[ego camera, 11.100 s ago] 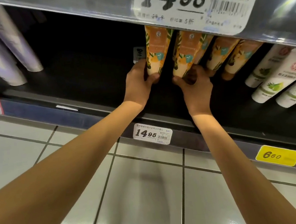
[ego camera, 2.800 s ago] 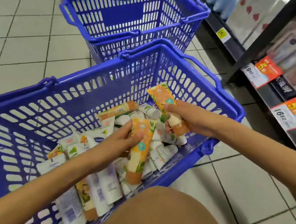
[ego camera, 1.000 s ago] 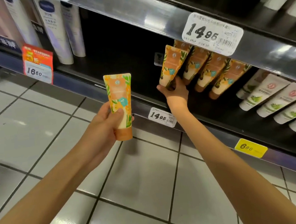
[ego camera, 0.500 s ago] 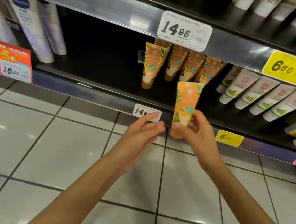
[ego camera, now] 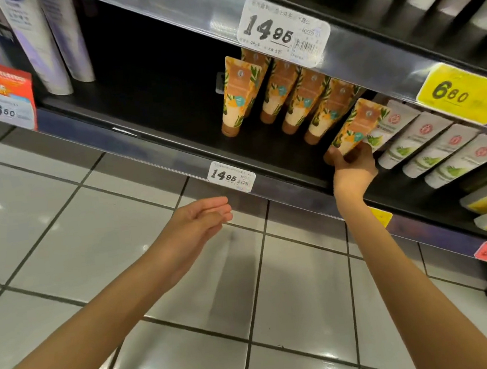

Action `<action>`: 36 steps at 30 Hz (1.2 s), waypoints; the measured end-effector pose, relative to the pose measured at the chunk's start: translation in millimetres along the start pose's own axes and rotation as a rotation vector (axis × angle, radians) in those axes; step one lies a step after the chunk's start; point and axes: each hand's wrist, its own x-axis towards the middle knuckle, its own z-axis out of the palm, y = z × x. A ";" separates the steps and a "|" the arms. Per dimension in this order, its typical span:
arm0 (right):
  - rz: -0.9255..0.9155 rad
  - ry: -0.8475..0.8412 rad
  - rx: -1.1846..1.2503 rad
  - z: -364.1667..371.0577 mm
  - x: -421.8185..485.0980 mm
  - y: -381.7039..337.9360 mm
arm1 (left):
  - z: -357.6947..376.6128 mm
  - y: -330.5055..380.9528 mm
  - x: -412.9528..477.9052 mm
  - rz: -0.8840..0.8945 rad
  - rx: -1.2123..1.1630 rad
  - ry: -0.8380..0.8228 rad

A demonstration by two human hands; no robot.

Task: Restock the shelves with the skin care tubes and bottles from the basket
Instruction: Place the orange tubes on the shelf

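Note:
My right hand [ego camera: 353,165] pinches the lower end of an orange tube with leaf print [ego camera: 355,127], cap down, at the right end of a row of several matching orange tubes [ego camera: 280,97] on the black lower shelf [ego camera: 171,123]. The held tube leans to the right against white tubes with green print [ego camera: 429,148]. My left hand [ego camera: 201,221] hovers in front of the shelf edge with relaxed fingers, holding nothing. The basket is out of view.
A 14.95 price tag [ego camera: 231,176] sits on the shelf rail, another 14.95 tag [ego camera: 282,33] and a yellow 6.60 tag [ego camera: 462,94] on the rail above. Tall white bottles [ego camera: 47,39] stand at the left by a red 16.50 tag [ego camera: 4,94]. Tiled floor [ego camera: 92,228] lies below.
My right hand has carried the orange tube from in front of the shelf rail up into the shelf, to the right end of the orange row. My left hand has dropped slightly.

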 end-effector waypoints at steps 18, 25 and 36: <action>0.066 0.112 -0.159 21.4 15.7 3.1 | -8.6 -0.5 1.0 -0.024 0.024 0.019; 0.071 0.087 -0.187 21.6 20.7 5.2 | -10.5 2.6 1.5 -0.021 0.036 0.024; -0.020 -0.246 0.121 21.1 -101.8 -47.0 | -57.0 33.7 -16.9 0.072 0.333 0.063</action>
